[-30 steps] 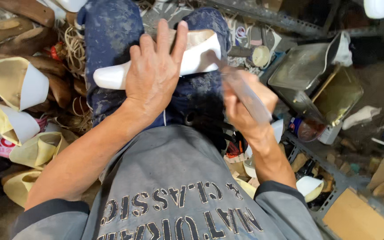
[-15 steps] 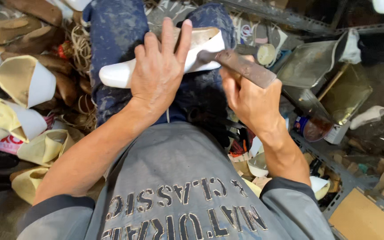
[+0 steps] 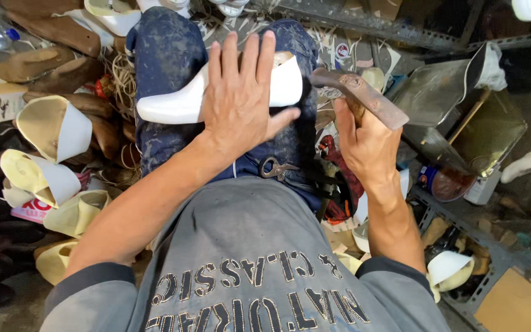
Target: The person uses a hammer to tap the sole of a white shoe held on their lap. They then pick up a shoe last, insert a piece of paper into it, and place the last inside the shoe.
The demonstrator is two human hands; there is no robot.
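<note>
Head view: I see my right hand [image 3: 364, 138], closed around the rusty hammer [image 3: 357, 98], has swung its head from above the white shoe last [image 3: 216, 98] to just beside its right end. My left hand [image 3: 241, 104] presses flat, fingers spread, pinning the shoe last across my lap, long axis left-right, pointed end left.

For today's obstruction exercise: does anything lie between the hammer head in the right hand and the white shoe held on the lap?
Nothing visible does. The right hand holds the rusty hammer with its head just beside the heel end of the white shoe. The left hand presses on the shoe's middle, clear of that end.
</note>
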